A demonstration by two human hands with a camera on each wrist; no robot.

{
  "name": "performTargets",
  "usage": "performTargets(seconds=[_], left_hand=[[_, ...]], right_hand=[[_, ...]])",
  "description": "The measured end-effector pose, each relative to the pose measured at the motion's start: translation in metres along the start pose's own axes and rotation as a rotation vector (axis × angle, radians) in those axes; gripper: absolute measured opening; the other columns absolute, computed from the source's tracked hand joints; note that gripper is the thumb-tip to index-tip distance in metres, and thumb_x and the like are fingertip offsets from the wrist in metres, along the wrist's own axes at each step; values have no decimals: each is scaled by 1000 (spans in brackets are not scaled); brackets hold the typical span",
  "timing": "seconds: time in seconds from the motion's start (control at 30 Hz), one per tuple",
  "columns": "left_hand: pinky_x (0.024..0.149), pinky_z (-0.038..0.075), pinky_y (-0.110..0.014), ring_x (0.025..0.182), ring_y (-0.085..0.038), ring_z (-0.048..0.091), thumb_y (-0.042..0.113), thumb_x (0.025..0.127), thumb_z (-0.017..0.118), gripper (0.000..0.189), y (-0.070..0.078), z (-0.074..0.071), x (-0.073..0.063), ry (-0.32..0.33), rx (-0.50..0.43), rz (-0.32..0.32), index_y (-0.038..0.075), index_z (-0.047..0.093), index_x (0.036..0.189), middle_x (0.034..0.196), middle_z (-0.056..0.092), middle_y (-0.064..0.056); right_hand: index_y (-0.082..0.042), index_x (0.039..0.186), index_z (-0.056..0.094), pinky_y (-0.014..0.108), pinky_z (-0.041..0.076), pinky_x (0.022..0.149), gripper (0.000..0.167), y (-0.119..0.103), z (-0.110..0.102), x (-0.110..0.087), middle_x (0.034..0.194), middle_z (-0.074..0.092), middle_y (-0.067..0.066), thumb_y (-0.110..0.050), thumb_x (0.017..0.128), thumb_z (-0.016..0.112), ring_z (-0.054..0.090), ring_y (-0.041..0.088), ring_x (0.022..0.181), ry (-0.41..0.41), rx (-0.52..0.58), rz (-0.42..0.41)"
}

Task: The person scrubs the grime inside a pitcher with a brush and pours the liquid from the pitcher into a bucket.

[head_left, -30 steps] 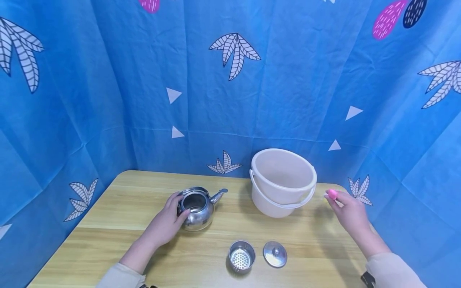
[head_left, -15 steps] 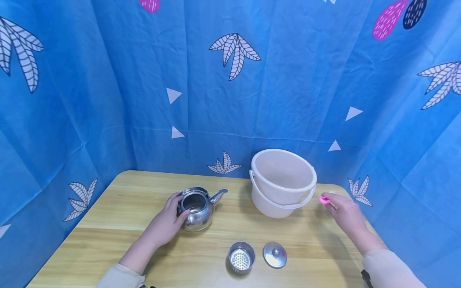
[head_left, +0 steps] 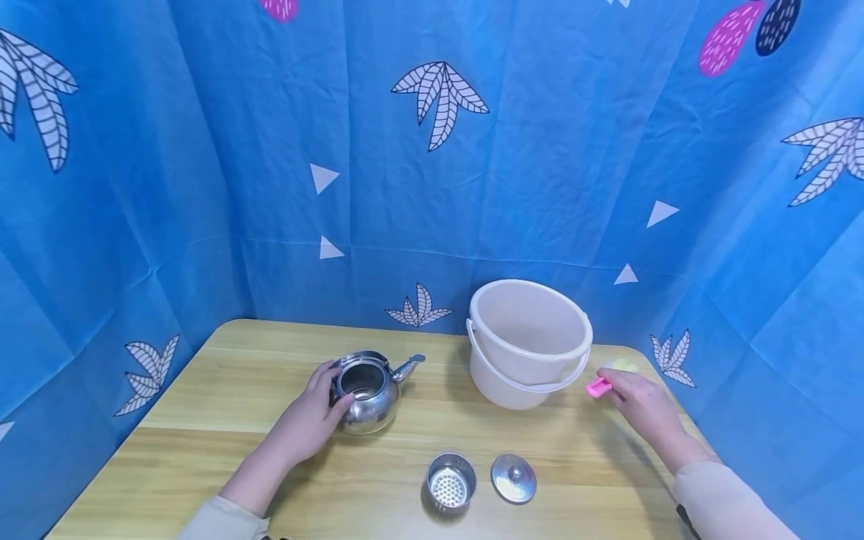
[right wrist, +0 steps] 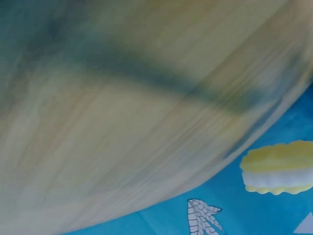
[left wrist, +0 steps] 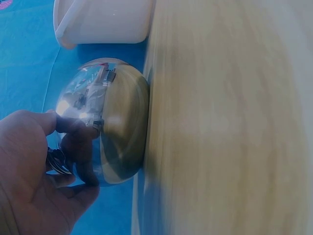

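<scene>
My left hand [head_left: 304,420] holds a shiny steel teapot [head_left: 370,409] on the table's left half, with thumb and fingers spread round its side and rim. The pot is lidless and its spout points right. In the left wrist view, the fingers curl at the round, mirror-like body [left wrist: 117,132]. On the right, beside the bucket, my right hand [head_left: 644,405] pinches a brush by its pink handle [head_left: 598,387]. The brush's scalloped yellow-and-white head [right wrist: 279,169] shows in the right wrist view. From the head view, the hand partly covers that head.
A white bucket [head_left: 520,386] with its handle hanging down stands at the back right of the wooden table [head_left: 202,390]. Nearer the front lie a perforated steel strainer cup [head_left: 451,486] and a round steel lid [head_left: 513,478] with a knob. Blue patterned cloth [head_left: 283,180] surrounds the table.
The pink handle end has swung left and down, while the pale yellow head has come into sight behind my right hand. My left hand and the teapot stay put.
</scene>
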State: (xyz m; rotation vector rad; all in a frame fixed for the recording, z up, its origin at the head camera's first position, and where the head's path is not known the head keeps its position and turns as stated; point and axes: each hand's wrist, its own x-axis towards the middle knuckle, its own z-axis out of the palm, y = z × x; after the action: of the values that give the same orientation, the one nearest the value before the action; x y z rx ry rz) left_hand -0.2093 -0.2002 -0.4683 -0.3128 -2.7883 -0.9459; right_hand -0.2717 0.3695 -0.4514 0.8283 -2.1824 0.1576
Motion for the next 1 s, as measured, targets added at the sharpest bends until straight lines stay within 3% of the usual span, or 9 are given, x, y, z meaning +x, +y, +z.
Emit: performTargets(seconds=[0.07,0.13,0.4,1.0], left_hand=[[109,38,-61,134,-47,44,54,104,42,76,-1,1,0,-2,-1,0,-6,33,150,162,18,-23],[109,37,-60,134,-47,44,55,103,41,77,-1,1,0,0,-3,1,-5,33,150,162,18,-23],[109,37,-61,134,-48,44,53,104,41,75,0,-1,0,2,-4,11,-6,32,150,162,19,-24],[109,38,-61,133,-48,45,54,103,42,77,2,0,0,7,1,10,-7,33,150,161,20,-25]], right_hand=[[-1,110,72,54,58,71,48,2,2,-2,102,73,21,-41,106,46,70,40,86,1,-11,-2],[-1,109,72,53,58,71,65,3,4,-3,101,73,20,-50,107,29,70,40,85,3,-23,-13],[-1,106,73,52,58,69,61,7,11,-3,100,73,19,-46,107,32,70,39,85,27,-13,-87],[-4,105,73,50,58,74,62,8,21,-11,99,74,16,-46,108,28,71,36,88,-32,37,-101]])
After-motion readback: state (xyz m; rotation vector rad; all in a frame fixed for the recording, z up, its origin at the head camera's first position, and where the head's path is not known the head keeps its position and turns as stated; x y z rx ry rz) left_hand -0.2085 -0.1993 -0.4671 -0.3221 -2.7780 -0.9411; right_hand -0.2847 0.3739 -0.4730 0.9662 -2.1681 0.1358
